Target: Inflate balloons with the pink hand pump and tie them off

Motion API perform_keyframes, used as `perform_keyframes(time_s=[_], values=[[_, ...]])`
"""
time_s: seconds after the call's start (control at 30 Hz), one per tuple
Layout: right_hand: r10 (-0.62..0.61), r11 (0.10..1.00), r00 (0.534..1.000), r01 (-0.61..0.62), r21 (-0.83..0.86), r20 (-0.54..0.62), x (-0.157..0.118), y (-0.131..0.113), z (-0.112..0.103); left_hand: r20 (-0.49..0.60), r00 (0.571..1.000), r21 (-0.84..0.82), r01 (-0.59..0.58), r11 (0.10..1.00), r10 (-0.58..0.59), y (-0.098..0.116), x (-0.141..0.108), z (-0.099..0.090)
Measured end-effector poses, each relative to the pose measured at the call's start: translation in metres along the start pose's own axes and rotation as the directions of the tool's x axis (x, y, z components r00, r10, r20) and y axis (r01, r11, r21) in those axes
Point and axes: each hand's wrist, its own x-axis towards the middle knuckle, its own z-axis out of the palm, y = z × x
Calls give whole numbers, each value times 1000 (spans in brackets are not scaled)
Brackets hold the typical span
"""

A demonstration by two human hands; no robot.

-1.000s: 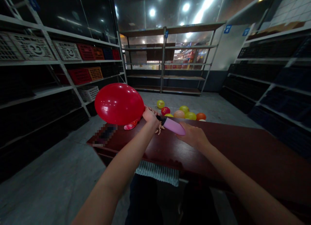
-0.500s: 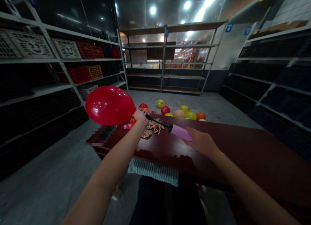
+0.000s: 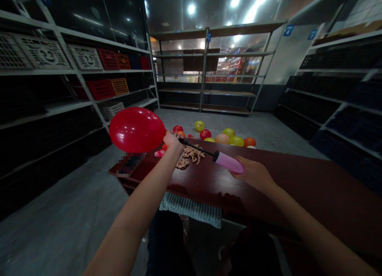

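Observation:
My left hand [image 3: 174, 142] is closed around the neck of a large red balloon [image 3: 136, 129], where it meets the black end of a balloon pump. From there a thin black rod runs right into the pump's pink barrel [image 3: 229, 162]. My right hand [image 3: 253, 173] grips the barrel's rounded far end. The balloon is rounded and shiny, held out past the table's left part. Below the pump, a heap of beige twisted strands [image 3: 191, 156] lies on the dark red table [image 3: 203, 184]. Small red and pink pieces [image 3: 159, 153] lie beside it, partly behind my left wrist.
Several inflated balloons [image 3: 222, 138] in yellow, red, orange and peach lie beyond the table's far edge. A blurred-out dark item [image 3: 131, 164] is at the table's left corner. A ribbed light-blue cloth [image 3: 191, 210] hangs at the near edge. Shelving with crates [image 3: 85, 57] stands left.
The pink barrel has slid slightly farther from my left hand, showing more black rod. My left grip on the balloon's neck stays. The view has shifted a little and my legs are farther apart.

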Motion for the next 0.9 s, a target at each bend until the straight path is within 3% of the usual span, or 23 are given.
perform_keyframes(time_s=[0.13, 0.3, 0.47, 0.67, 0.9], values=[[7, 1000, 1000, -7, -9, -5, 6, -6, 1, -138, 990, -33, 16, 999, -20, -7, -8, 9], [-16, 1000, 1000, 16, -5, -11, 21, -31, 0, -105, 994, -35, 27, 999, -30, -21, -32, 20], [-23, 1000, 1000, 23, 11, -6, 27, -60, -16, -101, 986, -40, 129, 991, -132, -23, -47, 25], [7, 998, 1000, -7, -56, -13, 21, -66, -14, -75, 985, -16, 153, 988, -154, -25, -35, 22], [-9, 998, 1000, 8, -66, -15, 16, -51, 1, -83, 987, 10, 140, 990, -139, -26, -17, 12]])
